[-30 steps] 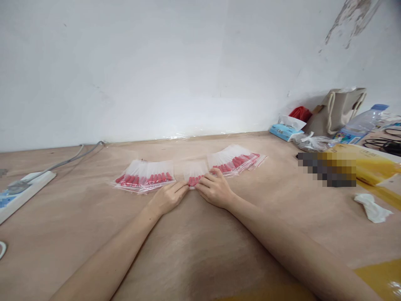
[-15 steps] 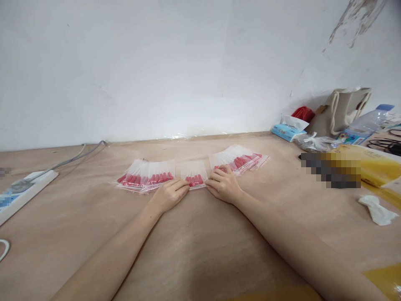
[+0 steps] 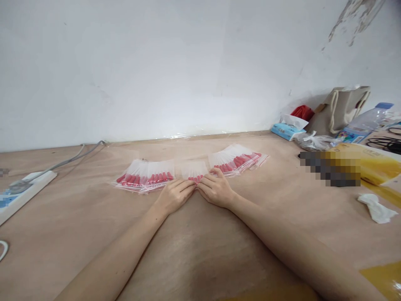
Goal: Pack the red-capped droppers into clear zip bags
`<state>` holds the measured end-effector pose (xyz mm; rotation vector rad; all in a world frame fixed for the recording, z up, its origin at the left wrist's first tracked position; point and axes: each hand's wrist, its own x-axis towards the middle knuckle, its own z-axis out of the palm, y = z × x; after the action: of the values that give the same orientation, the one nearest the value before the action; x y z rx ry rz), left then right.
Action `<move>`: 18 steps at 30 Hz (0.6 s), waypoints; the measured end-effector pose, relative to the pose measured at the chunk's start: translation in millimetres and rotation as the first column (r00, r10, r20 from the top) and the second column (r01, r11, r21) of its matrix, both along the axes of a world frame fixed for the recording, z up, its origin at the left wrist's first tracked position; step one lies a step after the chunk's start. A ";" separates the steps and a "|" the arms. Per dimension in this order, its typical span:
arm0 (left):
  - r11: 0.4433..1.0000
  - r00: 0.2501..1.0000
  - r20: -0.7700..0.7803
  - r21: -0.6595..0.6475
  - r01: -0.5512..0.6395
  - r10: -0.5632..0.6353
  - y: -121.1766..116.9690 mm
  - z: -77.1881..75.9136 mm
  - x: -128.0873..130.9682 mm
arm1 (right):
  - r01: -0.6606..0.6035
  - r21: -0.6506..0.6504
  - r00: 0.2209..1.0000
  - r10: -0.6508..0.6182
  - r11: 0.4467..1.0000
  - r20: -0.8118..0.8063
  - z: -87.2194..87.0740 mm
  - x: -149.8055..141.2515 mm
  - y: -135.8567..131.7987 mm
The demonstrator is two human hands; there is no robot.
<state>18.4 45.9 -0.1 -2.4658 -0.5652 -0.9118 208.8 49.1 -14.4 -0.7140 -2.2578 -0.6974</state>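
Observation:
A small clear zip bag (image 3: 194,168) with several red pieces in it lies flat at the middle of the table. Its near, zip edge is between the fingers of my left hand (image 3: 178,194) and my right hand (image 3: 216,189), both closed on it with the fingertips almost meeting. My hands cover most of that edge and part of the red pieces. To the left lies a fanned group of similar filled bags (image 3: 144,173). Another fanned group of filled bags (image 3: 236,159) lies to the right, just beyond my right hand.
At left is a white power strip (image 3: 31,188) with a grey cable (image 3: 75,158). On the right stand a blue tissue pack (image 3: 285,130), a cloth bag (image 3: 344,108), a plastic bottle (image 3: 369,119) and a yellow package (image 3: 366,165). A crumpled tissue (image 3: 377,208) lies nearer.
Both hands have come closer together along the bag's near edge, my right hand moving left and my left hand slightly right. The fanned bags have stayed in place.

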 end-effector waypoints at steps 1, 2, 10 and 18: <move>1.000 1.000 0.003 0.004 0.003 -0.003 -0.4 0.4 1.0 | 0.008 -0.003 1.000 -0.008 1.000 0.000 0.4 -0.5 -0.7; 1.000 1.000 0.006 0.008 0.005 -0.005 -0.8 0.8 2.0 | 0.020 -0.001 1.000 -0.020 1.000 0.000 0.9 -1.0 -1.5; 1.000 0.998 0.067 -0.013 -0.017 0.018 0.3 0.4 -3.9 | 0.070 0.085 0.997 -0.071 0.994 0.006 4.7 5.1 -2.5; 0.998 0.997 0.070 -0.066 -0.021 0.026 3.4 -0.4 -3.4 | 0.073 0.078 0.997 -0.072 0.994 -0.011 0.6 5.0 0.8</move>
<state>15.0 49.3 -0.5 -2.4868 -0.6568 -0.9895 213.7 49.9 -13.7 -0.7622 -2.1938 -0.8122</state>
